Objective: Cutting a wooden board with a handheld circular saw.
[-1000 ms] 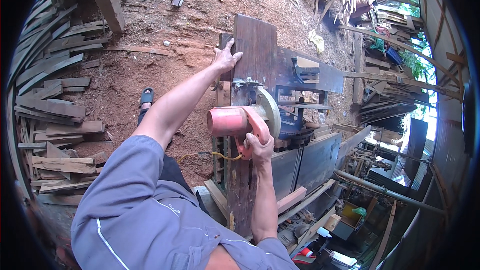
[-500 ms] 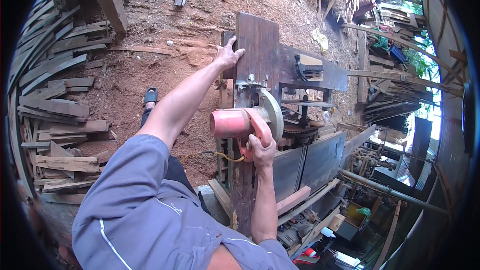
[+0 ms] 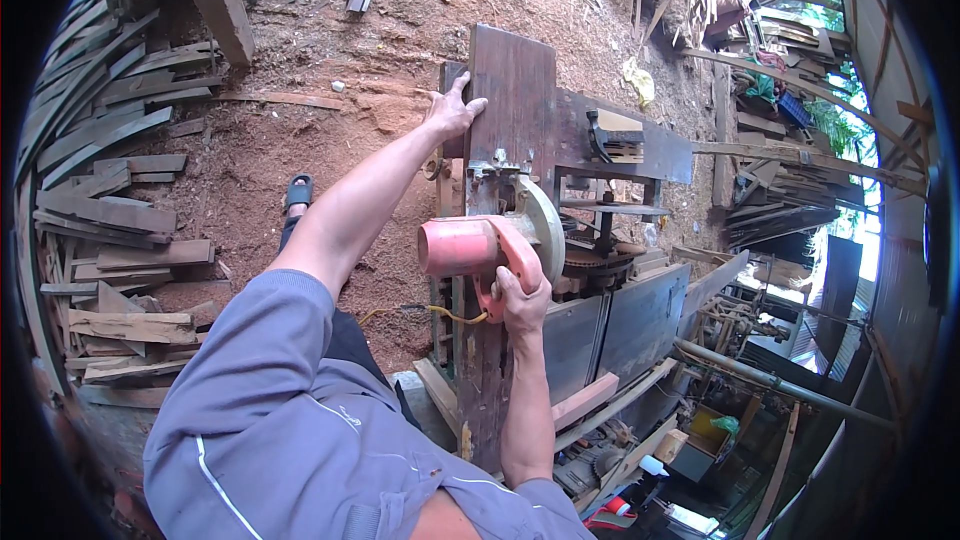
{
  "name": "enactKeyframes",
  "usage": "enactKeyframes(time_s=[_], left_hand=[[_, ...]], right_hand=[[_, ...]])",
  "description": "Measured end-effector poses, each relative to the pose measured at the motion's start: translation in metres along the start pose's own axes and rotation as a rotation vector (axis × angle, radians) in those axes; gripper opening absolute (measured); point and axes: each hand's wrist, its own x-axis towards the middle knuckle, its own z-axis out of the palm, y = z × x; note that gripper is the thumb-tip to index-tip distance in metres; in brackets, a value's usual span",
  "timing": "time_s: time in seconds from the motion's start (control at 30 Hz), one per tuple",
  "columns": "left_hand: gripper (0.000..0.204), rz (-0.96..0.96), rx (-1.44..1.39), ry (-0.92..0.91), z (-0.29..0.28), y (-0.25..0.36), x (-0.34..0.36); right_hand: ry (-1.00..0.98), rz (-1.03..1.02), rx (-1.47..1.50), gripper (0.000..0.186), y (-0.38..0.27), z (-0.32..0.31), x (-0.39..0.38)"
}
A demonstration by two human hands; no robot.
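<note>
A dark brown plank (image 3: 513, 90) lies lengthwise in front of me on a wooden stand. My left hand (image 3: 456, 112) rests on its far left edge, fingers spread and pressed against the wood. On the nearer part of the plank sits a circular saw with a reddish-pink motor housing (image 3: 457, 247) and a pale metal blade guard (image 3: 541, 225). My right hand (image 3: 523, 302) is wrapped round the saw's rear handle. A yellow cord (image 3: 455, 314) runs from that handle to the left. The saw's blade is hidden under the guard and housing.
Right of the plank stands a bench machine with a grey metal top (image 3: 640, 315) and a round toothed disc (image 3: 598, 258). A hand plane (image 3: 618, 137) lies beyond it. Stacked boards (image 3: 110, 215) line the left; sawdust (image 3: 350, 140) covers the ground. Bottles (image 3: 653, 465) and tools lie lower right.
</note>
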Motion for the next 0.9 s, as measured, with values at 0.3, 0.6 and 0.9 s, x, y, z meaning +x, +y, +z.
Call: enactKeyframes(time_s=[0.3, 0.6, 0.9], left_hand=[[0.082, -0.024, -0.003, 0.014, -0.003, -0.002, -0.004], [0.081, -0.015, -0.06, 0.0, -0.009, 0.006, -0.005], [0.082, -0.019, -0.046, -0.021, -0.007, 0.002, -0.004]], right_hand=[[-0.063, 0.017, -0.033, 0.022, 0.001, -0.001, 0.01], [-0.003, -0.011, -0.026, 0.02, 0.0, 0.007, 0.006], [0.008, -0.003, -0.022, 0.022, -0.002, 0.008, 0.006]])
